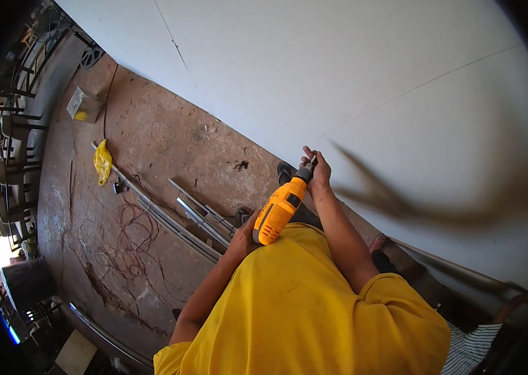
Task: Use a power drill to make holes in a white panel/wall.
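An orange power drill (279, 209) with a black chuck (305, 170) lies slantwise in front of my yellow shirt, its front end pointing up toward the white panel. My left hand (243, 241) is closed at the drill's rear end; the handle is hidden. At the front end, my right hand (319, 173) has its fingers around the chuck and what looks like a short bit, with one or two fingertips sticking out past it. Beyond my right hand, the large white panel (364, 75) carries thin dark lines and a broad shadow.
Metal tubes (173, 230) lie on the stained brown floor, beside a tangled reddish cord (136, 240). A yellow plastic bag (103, 164) and a box (84, 105) are farther off. Chairs (14, 159) line the left. Another person's striped sleeve (473, 347) shows at lower right.
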Demonstrator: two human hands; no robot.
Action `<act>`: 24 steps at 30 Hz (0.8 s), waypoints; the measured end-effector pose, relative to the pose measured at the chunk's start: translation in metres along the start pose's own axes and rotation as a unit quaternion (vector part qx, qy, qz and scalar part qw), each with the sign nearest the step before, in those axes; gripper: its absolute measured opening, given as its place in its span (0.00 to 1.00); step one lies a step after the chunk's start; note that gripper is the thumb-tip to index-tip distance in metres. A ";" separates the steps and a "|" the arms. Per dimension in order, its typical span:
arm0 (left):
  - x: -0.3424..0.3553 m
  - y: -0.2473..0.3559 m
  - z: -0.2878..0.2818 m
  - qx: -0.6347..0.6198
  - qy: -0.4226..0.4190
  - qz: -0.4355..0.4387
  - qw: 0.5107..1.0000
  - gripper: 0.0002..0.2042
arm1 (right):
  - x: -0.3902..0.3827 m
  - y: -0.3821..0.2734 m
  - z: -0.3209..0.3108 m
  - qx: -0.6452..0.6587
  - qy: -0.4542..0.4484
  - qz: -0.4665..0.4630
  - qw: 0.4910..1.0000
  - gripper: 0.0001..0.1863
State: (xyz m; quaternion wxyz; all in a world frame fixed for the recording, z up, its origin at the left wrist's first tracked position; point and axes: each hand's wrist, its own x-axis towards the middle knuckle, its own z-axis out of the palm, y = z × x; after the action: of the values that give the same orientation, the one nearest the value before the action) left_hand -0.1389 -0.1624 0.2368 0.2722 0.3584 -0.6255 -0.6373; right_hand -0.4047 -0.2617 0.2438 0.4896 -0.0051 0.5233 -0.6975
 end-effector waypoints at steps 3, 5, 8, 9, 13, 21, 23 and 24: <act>0.001 0.001 0.005 -0.019 0.008 -0.014 1.000 0.42 | 0.003 -0.001 -0.002 -0.021 -0.002 -0.004 1.000 0.10; 0.008 0.001 0.009 -0.036 0.005 -0.022 0.999 0.42 | 0.010 -0.007 -0.006 -0.014 -0.001 -0.004 1.000 0.10; 0.013 -0.006 0.016 -0.036 0.010 -0.007 0.999 0.42 | 0.019 -0.013 -0.012 -0.027 -0.034 -0.005 0.999 0.10; 0.013 -0.007 0.018 -0.038 0.013 -0.009 0.999 0.42 | 0.019 -0.013 -0.013 -0.030 -0.031 -0.002 0.999 0.10; 0.013 -0.005 0.023 -0.057 0.022 -0.019 0.998 0.43 | 0.025 -0.015 -0.016 -0.012 -0.047 0.015 0.999 0.10; 0.012 -0.016 0.029 -0.051 0.036 -0.004 0.998 0.42 | 0.035 -0.018 -0.030 0.047 -0.077 0.075 0.993 0.12; 0.010 -0.018 0.029 -0.057 0.035 -0.004 0.998 0.42 | 0.034 -0.014 -0.033 0.045 -0.068 0.074 0.994 0.12; 0.010 -0.020 0.030 -0.059 0.037 -0.006 0.998 0.42 | 0.032 -0.015 -0.031 0.045 -0.061 0.071 0.995 0.12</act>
State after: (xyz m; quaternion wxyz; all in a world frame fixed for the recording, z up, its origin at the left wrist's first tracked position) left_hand -0.1669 -0.1506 0.2150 0.3122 0.3684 -0.5744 -0.6610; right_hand -0.4477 -0.2617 0.2239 0.5689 0.0116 0.4592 -0.6822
